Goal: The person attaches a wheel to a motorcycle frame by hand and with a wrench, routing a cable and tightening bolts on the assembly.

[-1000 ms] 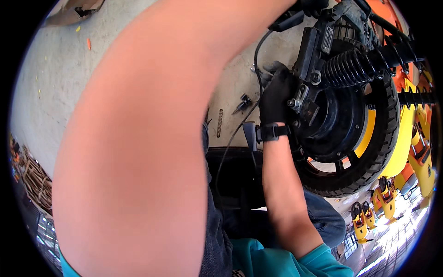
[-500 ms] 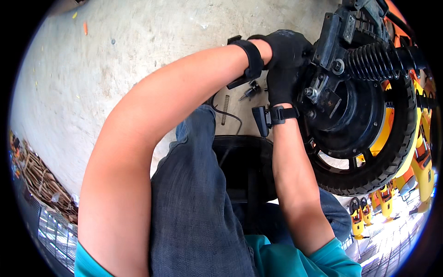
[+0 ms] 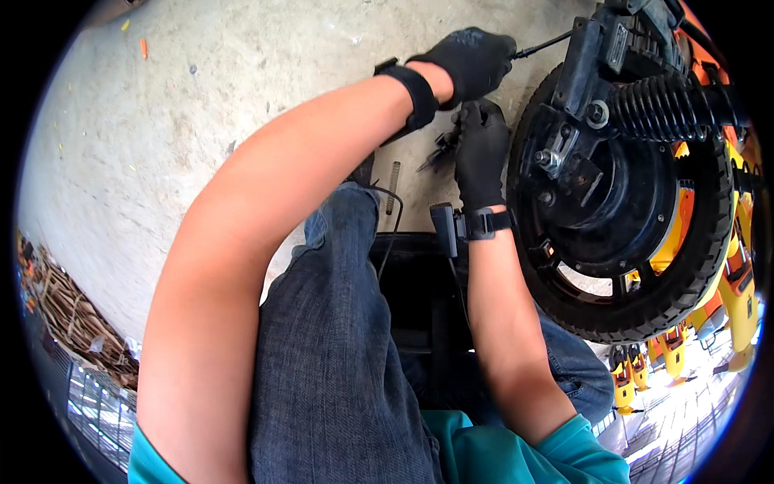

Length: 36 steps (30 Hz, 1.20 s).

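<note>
My gloved left hand (image 3: 472,64) is closed around the end of a black cable (image 3: 547,46), which stretches to the dark frame beside the wheel. Just below it, my gloved right hand (image 3: 482,153) has its fingers curled together; what they hold, if anything, is hidden. The wheel (image 3: 597,327) stands to the right of both hands, with a knobby black tyre and a round black hub (image 3: 601,230). A bolt with a nut (image 3: 546,159) sticks out near the hub, under a black coil shock absorber (image 3: 665,109).
A thin metal spring (image 3: 393,189) and a small black part (image 3: 435,156) lie on the concrete floor left of my right hand. A black open container (image 3: 419,242) sits between my legs. Yellow and orange vehicles (image 3: 738,282) stand at right; brown sticks (image 3: 81,315) lie far left.
Both hands have come away from the wheel toward the left. A length of black cable now shows between my left hand and the frame, and the hub's left side is uncovered.
</note>
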Each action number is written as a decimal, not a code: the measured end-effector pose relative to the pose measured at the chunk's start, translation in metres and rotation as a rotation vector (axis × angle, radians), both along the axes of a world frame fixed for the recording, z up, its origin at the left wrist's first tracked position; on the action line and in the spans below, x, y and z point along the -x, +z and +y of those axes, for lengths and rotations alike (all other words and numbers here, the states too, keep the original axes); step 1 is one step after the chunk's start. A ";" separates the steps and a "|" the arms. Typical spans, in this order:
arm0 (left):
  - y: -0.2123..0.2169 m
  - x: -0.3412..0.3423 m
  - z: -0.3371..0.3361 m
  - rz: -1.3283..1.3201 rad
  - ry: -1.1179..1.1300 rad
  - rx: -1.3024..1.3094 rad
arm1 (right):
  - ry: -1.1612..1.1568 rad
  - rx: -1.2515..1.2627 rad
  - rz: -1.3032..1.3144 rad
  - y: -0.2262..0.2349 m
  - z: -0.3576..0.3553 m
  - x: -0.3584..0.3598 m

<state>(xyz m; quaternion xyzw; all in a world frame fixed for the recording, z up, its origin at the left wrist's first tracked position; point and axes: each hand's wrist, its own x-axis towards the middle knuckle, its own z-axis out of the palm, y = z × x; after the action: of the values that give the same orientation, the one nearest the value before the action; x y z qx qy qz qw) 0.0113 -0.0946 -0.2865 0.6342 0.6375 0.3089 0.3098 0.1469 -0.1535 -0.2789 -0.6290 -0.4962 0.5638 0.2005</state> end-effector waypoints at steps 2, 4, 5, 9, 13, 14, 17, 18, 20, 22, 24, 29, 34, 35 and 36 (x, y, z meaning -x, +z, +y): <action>-0.001 0.005 0.005 -0.029 -0.062 -0.073 | -0.057 0.082 0.074 0.014 -0.001 0.002; 0.003 0.001 0.012 -0.140 -0.081 0.135 | -0.076 0.140 0.104 0.027 -0.002 0.005; 0.006 0.000 0.016 -0.195 -0.089 0.235 | -0.138 0.182 0.193 0.029 -0.002 0.003; 0.015 0.010 0.022 -0.268 -0.070 0.412 | -0.338 0.318 0.510 0.027 -0.001 -0.005; 0.021 0.015 0.013 -0.779 -0.039 0.670 | -0.450 0.367 0.626 0.020 0.004 -0.004; 0.017 0.017 0.010 -0.790 -0.068 0.598 | -0.474 0.382 0.655 0.018 0.005 -0.004; 0.022 0.019 0.007 -1.097 0.051 0.646 | -0.549 0.414 0.709 0.012 0.013 -0.006; 0.020 0.017 0.008 -1.116 0.034 0.601 | -0.576 0.418 0.706 0.011 0.016 -0.007; 0.015 0.017 0.006 -1.150 0.007 0.509 | -0.615 0.455 0.793 0.005 0.022 -0.009; 0.011 0.018 0.007 -1.235 0.062 0.453 | -0.638 0.524 0.974 -0.001 0.028 -0.012; 0.010 0.015 0.008 -1.399 0.085 0.459 | -0.602 0.506 1.080 0.002 0.034 -0.012; 0.022 0.019 0.005 -1.634 0.108 0.469 | -0.688 0.494 1.141 0.005 0.043 -0.005; 0.019 0.019 0.003 -1.667 -0.012 0.491 | -0.624 0.517 1.068 0.010 0.041 -0.005; 0.019 0.018 0.003 -1.636 0.006 0.522 | -0.616 0.502 0.979 0.013 0.036 -0.005; 0.020 0.017 0.002 -1.602 0.028 0.549 | -0.603 0.491 0.892 0.023 0.031 -0.002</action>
<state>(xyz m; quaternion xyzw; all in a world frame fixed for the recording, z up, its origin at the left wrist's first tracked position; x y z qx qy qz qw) -0.0056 -0.0924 -0.2665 0.1178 0.2854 0.5031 0.8072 0.1485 -0.1222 -0.2560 -0.4724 -0.0182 0.7903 0.3897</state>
